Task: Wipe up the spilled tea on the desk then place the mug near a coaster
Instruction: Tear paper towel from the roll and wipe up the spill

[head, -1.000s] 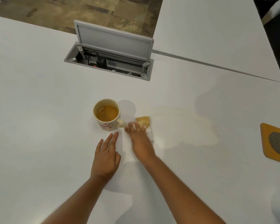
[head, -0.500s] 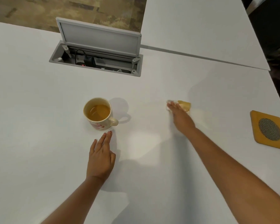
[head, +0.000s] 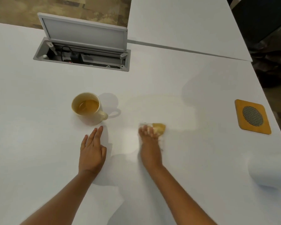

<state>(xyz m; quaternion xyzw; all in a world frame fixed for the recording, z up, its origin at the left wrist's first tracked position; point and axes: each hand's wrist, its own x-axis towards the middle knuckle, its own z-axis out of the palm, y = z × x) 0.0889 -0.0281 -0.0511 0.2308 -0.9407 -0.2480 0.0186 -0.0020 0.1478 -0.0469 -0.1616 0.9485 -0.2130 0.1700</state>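
Tea-soaked tissue [head: 158, 128] is gripped under the curled fingers of the right hand [head: 150, 140], nearest the viewer, and is pressed on the worktop [head: 39, 159]. Half a second earlier this hand was stretched further out; it is now drawn back toward the body, so another stroke seems completed and only a faint pale film [head: 165, 103] is left beyond it. Wiping is judged nearly finished. The left hand [head: 92, 151] is laid flat, fingers straight, grasping nothing. Just beyond its fingertips the mug [head: 88, 108] is stood upright, part full. Far to the right, well apart from the mug, the coaster [head: 252, 116] is seen.
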